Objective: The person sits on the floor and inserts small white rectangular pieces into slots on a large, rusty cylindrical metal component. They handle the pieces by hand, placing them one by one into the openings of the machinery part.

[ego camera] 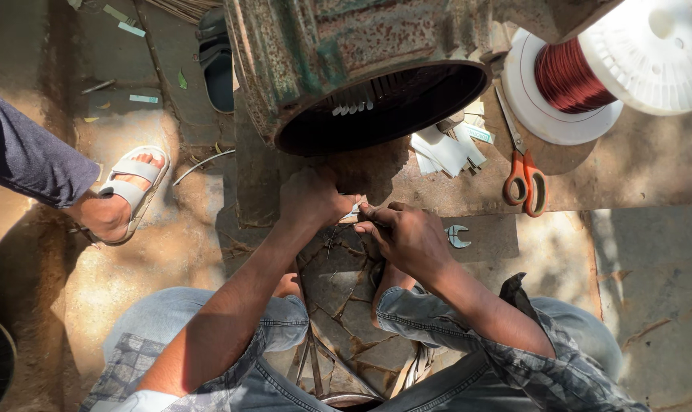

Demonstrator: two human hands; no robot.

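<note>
Big rusty motor shell [346, 69] blocks top middle, right above your hands. Right of it: paper strips [445, 152], orange scissors [523, 179], copper wire spool [590, 72] crowd board. Small wrench [458, 236] lies near your right hand [408, 238]. Someone's sandalled foot [125, 194] at left. Bare floor lower right gives you room.
</note>
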